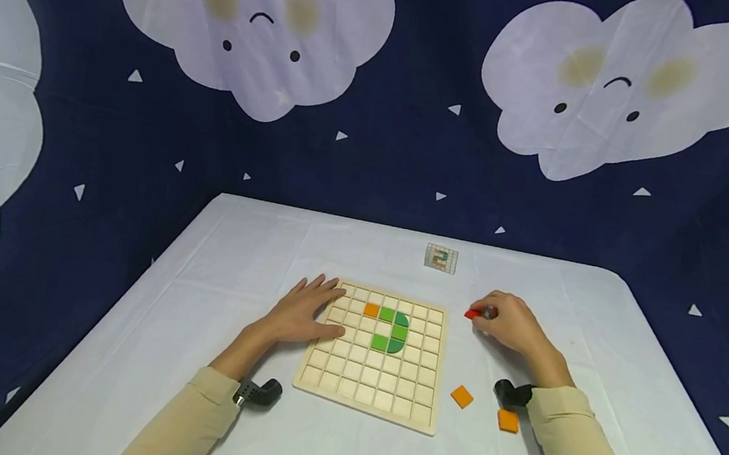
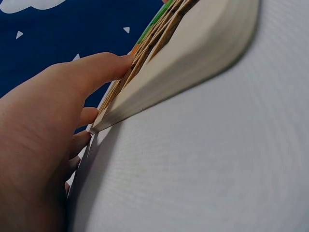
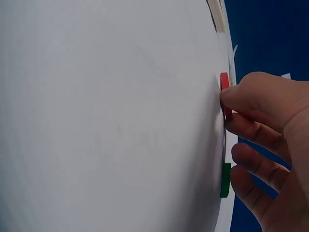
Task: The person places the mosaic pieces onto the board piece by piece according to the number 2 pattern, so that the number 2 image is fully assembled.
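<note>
A pale wooden grid board (image 1: pixel 367 396) lies on the white table. My left hand (image 1: pixel 303 313) rests at its left edge, fingers spread and the thumb over the grid; in the left wrist view the thumb (image 2: pixel 108 67) reaches over the rim. Set in the board are an orange square tile (image 1: pixel 371 310), several green square tiles (image 1: pixel 400 333) and dark green rounded pieces (image 1: pixel 396 346). To the right of the board, my right hand (image 1: pixel 509 322) pinches a red tile (image 3: pixel 225 82) between thumb and index finger. A green tile (image 3: pixel 225 180) sits by its other fingertips.
Two loose orange tiles, one nearer the board (image 1: pixel 462 396) and another (image 1: pixel 508 421) by the right wrist, lie on the table. Behind the board is a small clear pattern card (image 1: pixel 440 258). A dark blue cloth (image 1: pixel 400 163) with white clouds hangs beyond the table's far edge.
</note>
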`<state>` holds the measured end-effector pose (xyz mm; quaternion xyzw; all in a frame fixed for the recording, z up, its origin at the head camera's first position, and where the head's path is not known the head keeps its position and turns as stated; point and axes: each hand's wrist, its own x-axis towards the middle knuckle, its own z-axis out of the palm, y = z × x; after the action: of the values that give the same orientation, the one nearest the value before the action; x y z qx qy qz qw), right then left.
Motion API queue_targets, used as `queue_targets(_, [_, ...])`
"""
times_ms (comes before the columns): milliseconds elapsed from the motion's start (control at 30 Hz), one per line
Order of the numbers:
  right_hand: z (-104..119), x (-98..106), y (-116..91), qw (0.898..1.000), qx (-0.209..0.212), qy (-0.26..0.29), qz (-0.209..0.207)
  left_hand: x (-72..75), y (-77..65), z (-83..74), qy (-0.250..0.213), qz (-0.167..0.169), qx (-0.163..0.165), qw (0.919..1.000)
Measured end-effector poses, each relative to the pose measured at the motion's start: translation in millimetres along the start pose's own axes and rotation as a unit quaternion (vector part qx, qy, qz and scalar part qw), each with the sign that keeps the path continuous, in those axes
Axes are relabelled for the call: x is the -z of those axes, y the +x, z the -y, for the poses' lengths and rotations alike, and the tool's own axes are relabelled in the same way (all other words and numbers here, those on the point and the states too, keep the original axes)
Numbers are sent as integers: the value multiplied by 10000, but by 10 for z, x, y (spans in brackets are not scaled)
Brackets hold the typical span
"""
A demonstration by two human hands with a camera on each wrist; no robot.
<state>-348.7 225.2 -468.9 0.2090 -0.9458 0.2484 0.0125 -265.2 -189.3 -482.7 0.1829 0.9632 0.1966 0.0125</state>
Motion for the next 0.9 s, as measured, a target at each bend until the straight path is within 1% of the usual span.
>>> queue_targets(200, [104,-9,-1,9999,129,94,-20,10,5,-4,13,44,-4,10000])
queue_targets(400, [275,-24,19,9987,471,153,-90,9,-4,8,-12,28,-8,10000])
queue_targets(667, [578,-68,36,9979,607,203,99,9,-11,6,-2,-7,-28,10000])
queue_targets(900, [788,-104,30,9951,944,248,169,4,-12,2,24,-40,-50,10000])
